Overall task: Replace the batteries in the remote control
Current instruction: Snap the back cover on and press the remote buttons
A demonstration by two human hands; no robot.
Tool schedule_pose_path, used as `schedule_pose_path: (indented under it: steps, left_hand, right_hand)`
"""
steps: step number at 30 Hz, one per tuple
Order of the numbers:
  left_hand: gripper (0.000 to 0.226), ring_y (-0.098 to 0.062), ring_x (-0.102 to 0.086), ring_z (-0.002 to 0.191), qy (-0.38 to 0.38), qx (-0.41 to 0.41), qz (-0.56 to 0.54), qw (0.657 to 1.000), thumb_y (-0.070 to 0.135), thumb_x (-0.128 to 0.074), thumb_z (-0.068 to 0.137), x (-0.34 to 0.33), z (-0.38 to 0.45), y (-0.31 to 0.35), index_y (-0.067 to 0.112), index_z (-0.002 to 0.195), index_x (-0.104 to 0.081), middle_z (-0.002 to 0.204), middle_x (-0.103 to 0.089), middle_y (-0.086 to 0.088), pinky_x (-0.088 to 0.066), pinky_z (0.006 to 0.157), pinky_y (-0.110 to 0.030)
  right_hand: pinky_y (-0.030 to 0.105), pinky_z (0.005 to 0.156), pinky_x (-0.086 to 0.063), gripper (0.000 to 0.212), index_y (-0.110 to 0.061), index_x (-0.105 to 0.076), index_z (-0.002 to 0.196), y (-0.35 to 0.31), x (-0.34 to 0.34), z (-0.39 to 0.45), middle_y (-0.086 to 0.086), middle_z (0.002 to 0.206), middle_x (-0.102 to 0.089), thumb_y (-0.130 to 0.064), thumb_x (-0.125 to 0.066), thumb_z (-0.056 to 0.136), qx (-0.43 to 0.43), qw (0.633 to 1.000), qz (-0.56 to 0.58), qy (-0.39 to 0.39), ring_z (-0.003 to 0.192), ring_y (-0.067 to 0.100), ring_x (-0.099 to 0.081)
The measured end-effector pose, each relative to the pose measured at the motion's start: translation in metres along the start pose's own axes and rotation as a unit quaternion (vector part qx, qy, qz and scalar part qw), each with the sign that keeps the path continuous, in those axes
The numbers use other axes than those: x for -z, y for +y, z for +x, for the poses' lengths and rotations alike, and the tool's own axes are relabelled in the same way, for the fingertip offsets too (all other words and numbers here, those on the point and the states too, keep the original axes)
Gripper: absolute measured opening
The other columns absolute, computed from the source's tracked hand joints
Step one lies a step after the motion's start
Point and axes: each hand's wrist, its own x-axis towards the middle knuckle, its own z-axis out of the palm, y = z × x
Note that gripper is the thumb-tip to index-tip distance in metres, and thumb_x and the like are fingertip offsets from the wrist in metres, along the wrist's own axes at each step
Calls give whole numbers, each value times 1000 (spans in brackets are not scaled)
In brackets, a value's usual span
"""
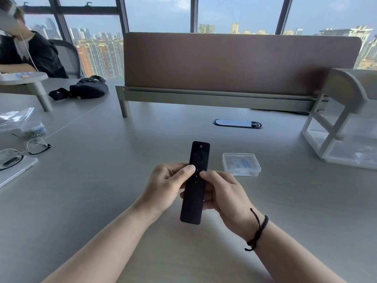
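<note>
The remote control (194,181) is a slim black bar with rounded ends, held button-side up above the middle of the surface (102,180), its long axis running away from the person. Near its far end sit a small power symbol and a round navigation pad; below these come a few small marks, including a plus and a minus. The lower half is plain black.

There is one remote and two hands on it. The left hand (168,185) closes around the remote's left edge, thumb pressed flat on the face just below the round pad, fingers curled underneath. The right hand (223,193) closes on the right edge at about the same height, thumb tip touching the face beside the small buttons — its fingers wrap behind the body. Each grip is closed tight on the remote, and the near end of the remote sticks out free below both hands. A black cord bracelet (258,229) circles the right wrist.

One clear plastic case (241,164) with a closed lid lies on the surface just right of the remote's far half; pale blue-printed contents show through it, too blurred to identify. One pair of glasses (22,153) rests near the left edge.
</note>
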Motion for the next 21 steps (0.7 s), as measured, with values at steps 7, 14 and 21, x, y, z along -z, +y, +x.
schedule_pose_path:
  steps: [7,14,21]
  left_hand:
    - [35,-26,-52,64,-1,11,-17,1000,22,-55,91,0,0,-2,-8,74,-65,68,-54,-15,-45,53,-29]
    - [45,-24,-55,67,26,11,7,1000,38,-63,83,3,1,-4,-4,68,-60,68,-54,-14,-47,65,-38]
    - [31,-19,-60,65,41,12,-1,999,26,-64,81,3,1,-3,3,61,-66,67,-66,-12,-47,65,-29]
  right_hand:
    - [49,75,-59,34,9,-65,99,0,-1,0,26,91,-76,-15,-41,102,5,1000,-14,16,77,36,-75]
    - [53,75,-58,35,7,-68,94,2,-3,-1,30,94,-74,-18,-44,100,2,998,-64,7,87,50,-70]
    - [29,53,-51,35,4,-68,85,1,-4,-3,13,69,-68,-16,-43,101,2,996,-86,-15,57,21,-64]
